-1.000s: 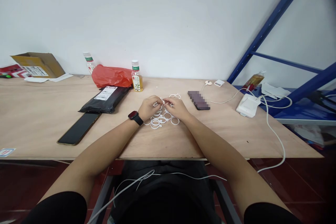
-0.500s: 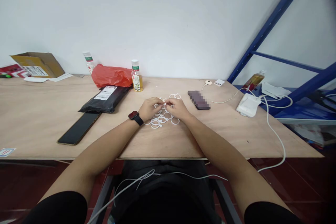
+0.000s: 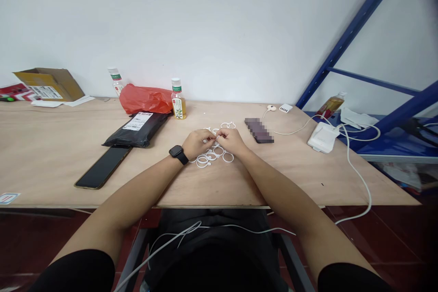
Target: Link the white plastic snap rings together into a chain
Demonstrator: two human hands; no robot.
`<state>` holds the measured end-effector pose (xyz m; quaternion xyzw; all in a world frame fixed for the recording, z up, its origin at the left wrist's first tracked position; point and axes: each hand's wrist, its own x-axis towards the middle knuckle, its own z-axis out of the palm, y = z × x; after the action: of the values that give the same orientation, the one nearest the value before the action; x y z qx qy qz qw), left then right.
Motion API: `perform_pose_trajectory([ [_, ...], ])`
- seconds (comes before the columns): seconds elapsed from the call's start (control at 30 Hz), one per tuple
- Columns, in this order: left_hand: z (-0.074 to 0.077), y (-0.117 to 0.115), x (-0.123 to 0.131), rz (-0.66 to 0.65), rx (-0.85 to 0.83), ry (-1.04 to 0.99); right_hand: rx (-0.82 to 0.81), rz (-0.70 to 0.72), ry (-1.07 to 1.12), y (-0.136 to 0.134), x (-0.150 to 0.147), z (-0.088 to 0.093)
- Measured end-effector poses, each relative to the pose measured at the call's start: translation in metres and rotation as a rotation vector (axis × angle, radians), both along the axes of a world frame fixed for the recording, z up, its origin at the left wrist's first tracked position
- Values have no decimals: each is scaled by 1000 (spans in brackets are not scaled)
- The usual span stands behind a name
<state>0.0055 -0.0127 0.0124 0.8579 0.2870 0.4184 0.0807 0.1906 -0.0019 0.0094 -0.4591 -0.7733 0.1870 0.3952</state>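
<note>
The left hand (image 3: 198,142) and right hand (image 3: 233,141) pinch nearly closed together on a small white plastic piece (image 3: 217,137), mostly hidden, and a slip of that tiny hold could drop it among the loose, thin, round white plastic rings (image 3: 212,157) just below the grip.

parcel label (image 3: 138,121) and bottle label (image 3: 178,107): lettering illegible

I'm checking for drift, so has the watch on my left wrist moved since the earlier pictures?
Yes, slightly: the watch has shifted rightward, away from the black package, which hasn't moved.
</note>
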Motion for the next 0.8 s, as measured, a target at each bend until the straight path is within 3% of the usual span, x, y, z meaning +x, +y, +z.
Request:
perform_pose_trajectory([
  [0.17,1,-1,1,25,14,-19,5,20,51,-1,-1,1],
  [0.27,-1,3,-4,121,3,-45,51,-5,74,3,3,1],
  [0.37,-6,11,-11,201,-37,-9,142,-125,91,13,14,-1],
  [0.53,-16,20,-17,253,-170,254,219,-342,-22,35,41,-8],
  [0.63,-17,18,-15,244,-227,350,196,-388,-114,44,53,-14],
  [0.8,-14,14,-12,230,-254,387,53,-327,-189,49,54,-22],
])
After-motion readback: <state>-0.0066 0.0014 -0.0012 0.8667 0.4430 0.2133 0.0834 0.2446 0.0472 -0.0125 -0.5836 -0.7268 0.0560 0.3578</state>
